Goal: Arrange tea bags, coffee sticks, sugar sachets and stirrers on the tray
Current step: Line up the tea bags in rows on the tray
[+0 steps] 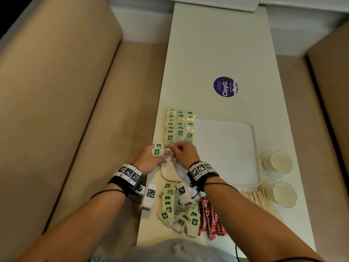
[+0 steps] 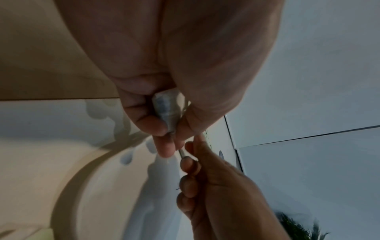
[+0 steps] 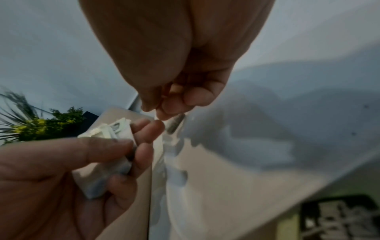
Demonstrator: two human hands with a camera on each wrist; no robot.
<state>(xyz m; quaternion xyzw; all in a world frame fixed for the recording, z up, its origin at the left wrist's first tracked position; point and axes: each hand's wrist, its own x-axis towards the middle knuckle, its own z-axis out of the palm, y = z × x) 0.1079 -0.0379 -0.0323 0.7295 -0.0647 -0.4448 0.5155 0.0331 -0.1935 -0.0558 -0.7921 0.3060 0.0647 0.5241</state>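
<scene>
A white tray (image 1: 226, 148) lies on a long white table (image 1: 217, 44). Three columns of green-tagged tea bags (image 1: 180, 125) fill the tray's left side. My left hand (image 1: 164, 154) grips a small stack of tea bags (image 1: 157, 150) just left of the columns' near end; the same stack (image 2: 166, 112) shows between its fingers (image 2: 144, 120). My right hand (image 1: 172, 148) pinches one tea bag (image 3: 174, 123) at the near end of the columns, fingertips close to the left hand's. Loose tea bags (image 1: 177, 212), red coffee sticks (image 1: 209, 218) and wooden stirrers (image 1: 258, 197) lie near the table's front edge.
Two glasses (image 1: 281, 161) (image 1: 285, 193) stand right of the tray. A round purple sticker (image 1: 225, 86) is on the table beyond the tray. Beige bench seats (image 1: 85, 110) run along both sides of the table.
</scene>
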